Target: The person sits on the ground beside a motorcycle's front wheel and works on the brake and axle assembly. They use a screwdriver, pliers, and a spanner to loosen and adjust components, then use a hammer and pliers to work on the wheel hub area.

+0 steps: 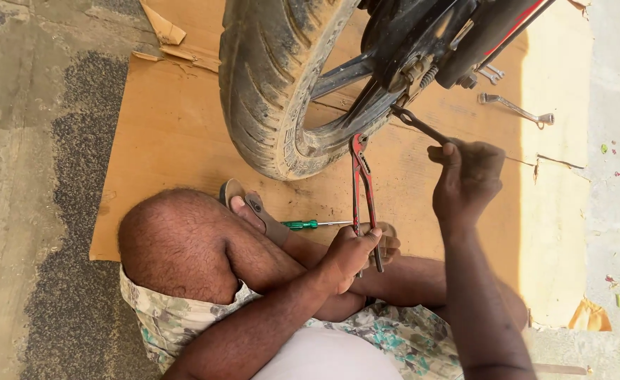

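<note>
Pliers [361, 188], red-handled, upright against motorcycle wheel [282, 84]; jaws at rim, left hand [352, 257] clenched round the handle ends. Right hand [467, 179] clenched on a spanner [419, 127] set at the axle. Both tools judged rigid steel, moderately heavy, likely greasy; best held far down the handles for leverage. Green screwdriver [310, 224] lies on cardboard [162, 141].

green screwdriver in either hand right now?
No: the green screwdriver lies on the cardboard, while the left hand holds red pliers and the right hand a wrench.
</note>
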